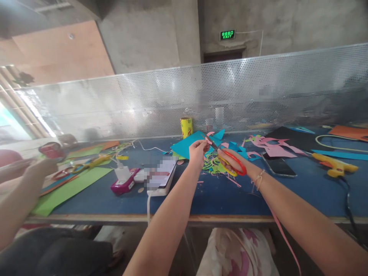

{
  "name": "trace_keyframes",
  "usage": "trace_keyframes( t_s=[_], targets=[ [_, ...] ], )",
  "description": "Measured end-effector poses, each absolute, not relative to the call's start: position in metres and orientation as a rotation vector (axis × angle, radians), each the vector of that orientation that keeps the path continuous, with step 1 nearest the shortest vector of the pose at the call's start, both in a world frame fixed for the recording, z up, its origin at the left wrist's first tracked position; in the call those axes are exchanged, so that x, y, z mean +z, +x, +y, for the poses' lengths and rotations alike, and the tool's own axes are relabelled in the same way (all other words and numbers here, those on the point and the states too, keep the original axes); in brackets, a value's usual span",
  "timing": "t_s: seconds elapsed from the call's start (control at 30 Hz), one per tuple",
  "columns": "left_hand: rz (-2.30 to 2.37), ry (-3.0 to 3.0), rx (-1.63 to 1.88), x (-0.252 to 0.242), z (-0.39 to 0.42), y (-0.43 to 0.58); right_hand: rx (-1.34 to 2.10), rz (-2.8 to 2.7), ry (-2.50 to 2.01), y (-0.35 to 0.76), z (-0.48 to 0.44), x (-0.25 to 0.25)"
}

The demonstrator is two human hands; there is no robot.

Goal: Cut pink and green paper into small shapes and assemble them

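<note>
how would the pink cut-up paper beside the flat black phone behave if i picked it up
The pink cut-up paper is probably light and floppy, since it looks like thin sheet cut into narrow arms. Those slim arms may tear if pulled. Its flat, broad shape suggests sliding rather than rolling.

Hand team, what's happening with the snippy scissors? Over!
Right hand: holding metal scissors with red-and-yellow handles. Left hand: pinching small pink paper piece near the scissors. Maybe in the way: tangled lime-green paper strips on blue tabletop.

It's a craft workshop (scissors (242, 167), glue gun (336, 165)).
</note>
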State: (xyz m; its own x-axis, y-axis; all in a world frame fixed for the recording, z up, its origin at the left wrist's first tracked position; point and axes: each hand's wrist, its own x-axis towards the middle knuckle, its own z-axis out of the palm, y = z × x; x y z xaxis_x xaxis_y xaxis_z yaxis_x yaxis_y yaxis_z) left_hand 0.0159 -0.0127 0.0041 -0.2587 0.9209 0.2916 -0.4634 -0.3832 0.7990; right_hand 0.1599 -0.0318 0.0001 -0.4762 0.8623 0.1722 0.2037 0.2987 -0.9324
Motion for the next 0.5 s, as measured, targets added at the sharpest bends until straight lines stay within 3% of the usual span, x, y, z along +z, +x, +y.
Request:
trace_keyframes(
  t_s=[0.17,0.5],
  targets=[
    [0.74,0.93,1.808,0.0036,-0.0156,0.0227,1.331,-1.913,-0.874,0.1609,-0.03,0.0],
    [0.859,1.042,1.769,0.0067,-0.0147,0.0155,1.212,-1.918,-0.938,0.1602,-0.0339,0.0038]
  ],
)
